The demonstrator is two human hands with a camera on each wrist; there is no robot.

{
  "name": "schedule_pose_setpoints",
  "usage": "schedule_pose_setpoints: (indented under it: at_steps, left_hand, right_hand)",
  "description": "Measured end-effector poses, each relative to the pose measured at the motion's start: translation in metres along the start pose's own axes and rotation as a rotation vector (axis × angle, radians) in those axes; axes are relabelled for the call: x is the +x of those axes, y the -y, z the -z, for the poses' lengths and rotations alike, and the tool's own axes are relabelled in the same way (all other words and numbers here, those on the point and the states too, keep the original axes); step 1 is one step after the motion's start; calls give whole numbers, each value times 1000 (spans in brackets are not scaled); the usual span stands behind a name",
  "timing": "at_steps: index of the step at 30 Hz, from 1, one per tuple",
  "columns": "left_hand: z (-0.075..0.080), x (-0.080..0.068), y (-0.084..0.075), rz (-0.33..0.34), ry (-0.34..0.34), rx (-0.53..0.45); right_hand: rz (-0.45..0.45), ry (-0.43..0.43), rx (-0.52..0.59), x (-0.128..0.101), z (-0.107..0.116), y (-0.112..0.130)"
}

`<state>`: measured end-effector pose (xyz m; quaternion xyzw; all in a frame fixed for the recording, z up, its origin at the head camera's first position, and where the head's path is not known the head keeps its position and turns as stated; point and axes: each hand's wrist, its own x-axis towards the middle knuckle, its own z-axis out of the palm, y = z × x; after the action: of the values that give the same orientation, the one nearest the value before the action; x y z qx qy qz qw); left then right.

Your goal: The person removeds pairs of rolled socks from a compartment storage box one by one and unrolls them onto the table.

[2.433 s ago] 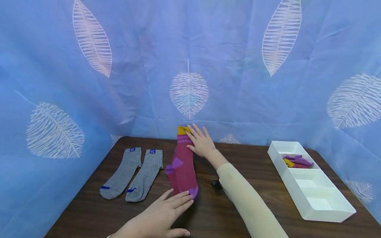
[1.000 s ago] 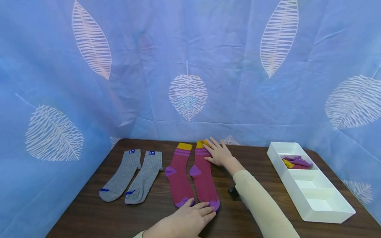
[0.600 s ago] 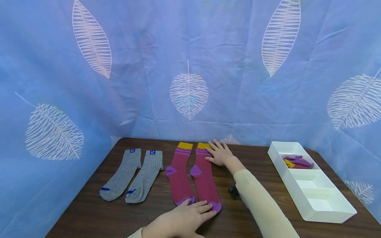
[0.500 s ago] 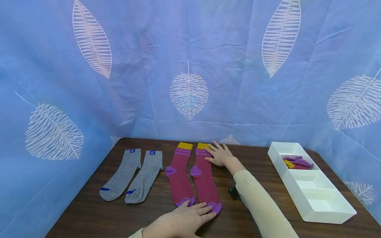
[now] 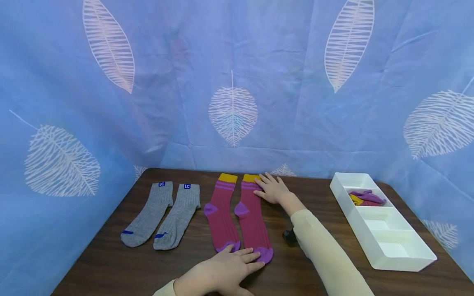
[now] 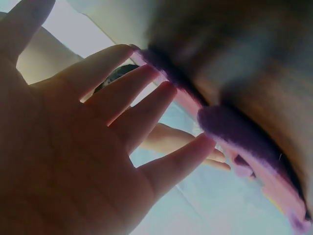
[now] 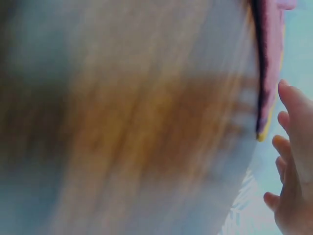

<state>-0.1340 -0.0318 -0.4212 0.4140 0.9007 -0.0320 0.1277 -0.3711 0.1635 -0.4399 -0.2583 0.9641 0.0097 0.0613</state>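
Two maroon socks with yellow cuffs and purple heels and toes lie flat side by side mid-table: the left maroon sock (image 5: pixel 222 213) and the right maroon sock (image 5: pixel 252 218). My left hand (image 5: pixel 226 269) is spread at their purple toes, its fingertips touching them; the left wrist view shows its fingers straight. At the cuff of the right maroon sock, my right hand (image 5: pixel 273 190) lies with spread fingers, fingertips at the sock's edge. In the right wrist view this hand (image 7: pixel 296 161) is beside the yellow cuff edge.
Two grey socks with blue tags, one (image 5: pixel 149 216) and another (image 5: pixel 179 218), lie at the left. A white divided box (image 5: pixel 357 222) stands at the right, with a folded purple, yellow and maroon sock bundle (image 5: pixel 368 198) in one compartment. Blue leaf-print cloth (image 5: pixel 289 90) hangs behind.
The maroon socks, stacked at first, now lie side by side, the right one shifted rightward. Both hands moved right with it. The right sock's folded cuff has become flat; lately the hands barely move.
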Motion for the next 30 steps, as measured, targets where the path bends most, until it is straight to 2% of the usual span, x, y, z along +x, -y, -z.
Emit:
schedule_pose_setpoints:
  at_steps: [9, 12, 16, 22, 30]
  left_hand:
    - [15, -11, -1, 13, -66, -29]
    - [20, -15, 1, 23, -109, -48]
    - [29, -21, 5, 30, -210, -31]
    - [40, -24, 13, 34, -395, 63]
    - [57, -18, 22, 4, -549, 80]
  right_hand:
    - [48, -128, -8, -29, 17, -2]
    - [65, -161, -13, -41, 20, -3]
    - [86, -222, -4, -60, 28, -6]
    - [89, -280, 28, -92, 32, -16]
    - [38, -325, 85, -147, 21, -24]
